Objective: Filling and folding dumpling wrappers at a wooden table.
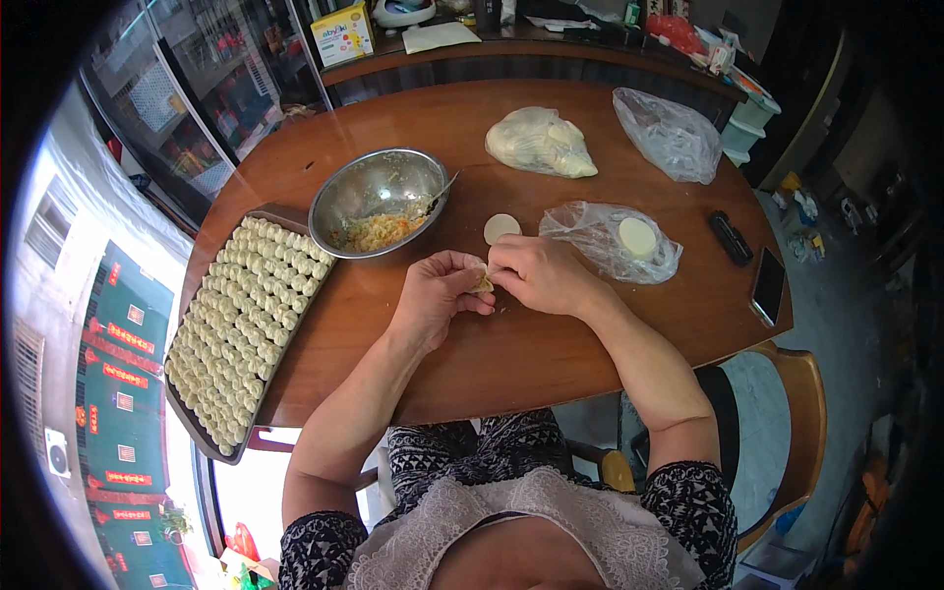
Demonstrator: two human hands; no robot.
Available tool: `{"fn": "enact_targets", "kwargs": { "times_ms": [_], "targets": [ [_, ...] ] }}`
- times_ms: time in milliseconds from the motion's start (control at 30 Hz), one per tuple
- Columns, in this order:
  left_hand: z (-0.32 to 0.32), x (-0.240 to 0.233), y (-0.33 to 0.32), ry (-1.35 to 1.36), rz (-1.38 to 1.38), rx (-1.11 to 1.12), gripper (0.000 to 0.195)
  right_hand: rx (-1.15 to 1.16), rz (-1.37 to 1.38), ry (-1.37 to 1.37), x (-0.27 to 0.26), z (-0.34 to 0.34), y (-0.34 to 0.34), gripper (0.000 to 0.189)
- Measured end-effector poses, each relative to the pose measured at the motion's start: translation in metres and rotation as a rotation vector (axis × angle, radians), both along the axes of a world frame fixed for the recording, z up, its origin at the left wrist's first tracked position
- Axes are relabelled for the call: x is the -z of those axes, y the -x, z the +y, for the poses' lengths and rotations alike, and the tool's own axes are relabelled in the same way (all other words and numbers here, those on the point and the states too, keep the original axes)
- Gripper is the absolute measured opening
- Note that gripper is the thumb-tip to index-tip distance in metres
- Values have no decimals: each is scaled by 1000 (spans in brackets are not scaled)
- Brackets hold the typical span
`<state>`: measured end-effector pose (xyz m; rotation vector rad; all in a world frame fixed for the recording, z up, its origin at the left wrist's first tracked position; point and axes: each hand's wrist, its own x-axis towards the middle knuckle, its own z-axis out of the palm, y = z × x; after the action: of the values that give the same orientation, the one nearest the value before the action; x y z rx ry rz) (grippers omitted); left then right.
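My left hand [440, 289] cradles a small filled dumpling [483, 280], its wrapper partly folded around the filling. The fingers of my right hand [542, 274] pinch the dumpling's edge from the other side. Just beyond my fingertips a single round dough wrapper [502, 229] lies flat on the wood. To the right, more round wrappers [637, 237] rest on a crumpled clear plastic bag [582, 221]. A steel mixing bowl [332, 193] holds chopped filling [383, 231], and a spoon [446, 188] leans in it. On the left, a dark tray [276, 214] carries rows of shaped dumplings [247, 324].
A bag of dough wrappers [538, 142] and a crumpled clear bag [667, 136] lie toward the back of the wooden table [457, 376]. A black object [730, 237] and a smartphone [768, 286] sit near its right edge. A wooden chair [804, 420] stands at the right.
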<state>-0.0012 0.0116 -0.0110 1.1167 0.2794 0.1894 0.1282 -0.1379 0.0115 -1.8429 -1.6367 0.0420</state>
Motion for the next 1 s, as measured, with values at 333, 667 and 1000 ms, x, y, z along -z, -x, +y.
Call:
{"fn": "enact_targets", "kwargs": {
  "times_ms": [333,667,1000],
  "targets": [
    [-1,-2,1,-87,26,3,9,74,159,71,-3,-1,1,14],
    [1,-5,1,-99,61,16,16,-56,127,36,3,0,-5,13],
    [4,-10,2,91,-8,26,16,0,96,4,4,0,-5,13]
  ]
}}
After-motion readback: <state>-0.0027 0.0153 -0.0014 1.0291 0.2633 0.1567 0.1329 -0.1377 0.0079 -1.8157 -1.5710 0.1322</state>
